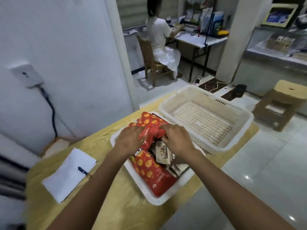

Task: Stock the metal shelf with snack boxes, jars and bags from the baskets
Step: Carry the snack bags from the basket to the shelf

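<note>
A long red snack bag [152, 171] with orange dots lies lengthwise in the near white basket [146, 191] on a table with a yellow cloth [103, 193]. My left hand [130, 140] grips the bag's crumpled middle from the left. My right hand [177, 139] pinches the same bag from the right. Under the bag lie brown and white snack packets [164, 155], partly hidden. A second white basket [206, 118] to the right holds nothing. The metal shelf is out of view.
A white notepad [69, 173] with a blue pen [82, 170] lies on the cloth at the left. A white wall stands close on the left. A person sits on a wooden chair [149, 60] at a desk behind. A cardboard stool [280, 103] stands right.
</note>
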